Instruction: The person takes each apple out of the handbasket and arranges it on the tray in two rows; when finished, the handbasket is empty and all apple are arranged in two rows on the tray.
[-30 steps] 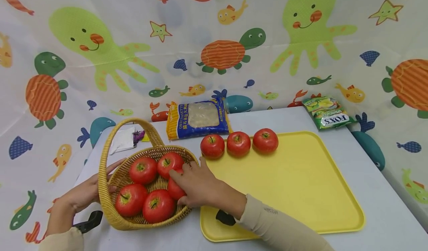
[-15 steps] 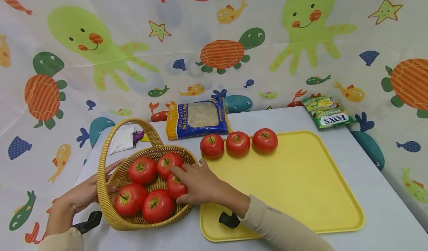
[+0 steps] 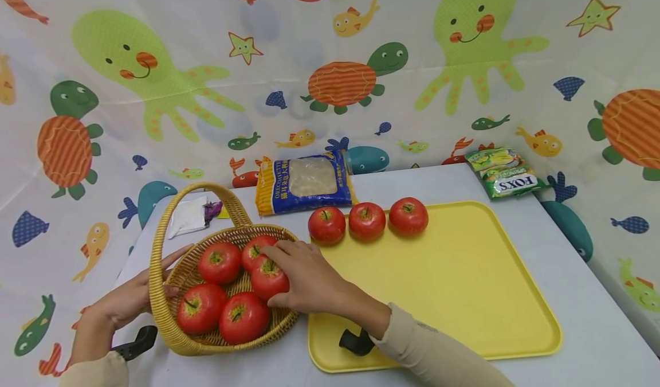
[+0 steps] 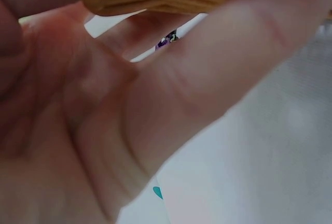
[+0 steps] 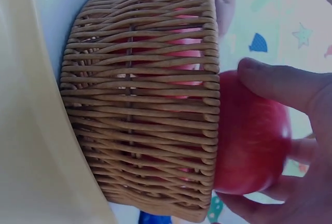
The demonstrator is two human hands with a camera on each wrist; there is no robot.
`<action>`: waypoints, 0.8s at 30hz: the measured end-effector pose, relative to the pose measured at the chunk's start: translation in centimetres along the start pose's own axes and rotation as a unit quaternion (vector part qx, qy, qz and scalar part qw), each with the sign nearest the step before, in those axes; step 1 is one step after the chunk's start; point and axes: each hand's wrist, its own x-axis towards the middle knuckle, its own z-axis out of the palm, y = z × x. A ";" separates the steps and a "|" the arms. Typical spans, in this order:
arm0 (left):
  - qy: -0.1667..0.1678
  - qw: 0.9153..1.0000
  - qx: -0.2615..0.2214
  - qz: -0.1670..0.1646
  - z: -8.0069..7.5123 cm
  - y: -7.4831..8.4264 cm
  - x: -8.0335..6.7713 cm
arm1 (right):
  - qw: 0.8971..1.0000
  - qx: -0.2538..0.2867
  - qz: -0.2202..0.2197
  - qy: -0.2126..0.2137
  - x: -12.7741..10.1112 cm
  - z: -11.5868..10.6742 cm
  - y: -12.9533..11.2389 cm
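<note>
A wicker basket [image 3: 268, 340] with an arched handle stands at the left of the table, with several red apples inside. My right hand [image 3: 311, 278] grips one apple [image 3: 269, 281] at the basket's right side, thumb nearer me and fingers over its far side. In the right wrist view this apple [image 5: 254, 136] sticks out past the rim, and part of it stays hidden behind the wicker. My left hand [image 3: 126, 301] holds the basket's left side, its thumb showing at the rim beneath the handle. Close up, that hand [image 4: 129, 105] fills most of the left wrist view.
Three apples [image 3: 367, 222] sit in a row at the far edge of a yellow tray [image 3: 438, 284]. Behind them lies a blue pasta bag [image 3: 309, 183]. A green Fox's packet [image 3: 505, 174] is at back right, a white packet [image 3: 188, 216] behind the handle.
My right hand has lifted its apple slightly and shifted its grip, so more of the apple shows now. The left hand and basket have stayed put.
</note>
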 end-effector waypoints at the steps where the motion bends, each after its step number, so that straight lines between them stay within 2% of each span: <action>1: -0.001 1.000 -0.001 0.000 0.0 0.0 0.0 | 1.000 0.013 0.000 0.004 -0.1 -0.1 0.0; 6: 0.000 1.000 -0.002 0.001 0.0 0.0 0.0 | 0.997 0.076 0.004 0.022 -0.3 -0.5 0.4; 13: 0.001 1.000 -0.005 -0.002 0.0 -0.2 0.1 | 0.989 0.138 0.011 0.058 -0.8 -0.8 1.0; 20: -0.007 1.000 -0.007 -0.001 0.1 -0.1 0.1 | 0.972 0.205 0.053 0.098 -1.8 -2.4 2.2; 24: 0.000 1.000 -0.006 -0.008 0.2 0.0 -0.1 | 0.963 0.228 0.075 0.121 -2.8 -3.4 3.6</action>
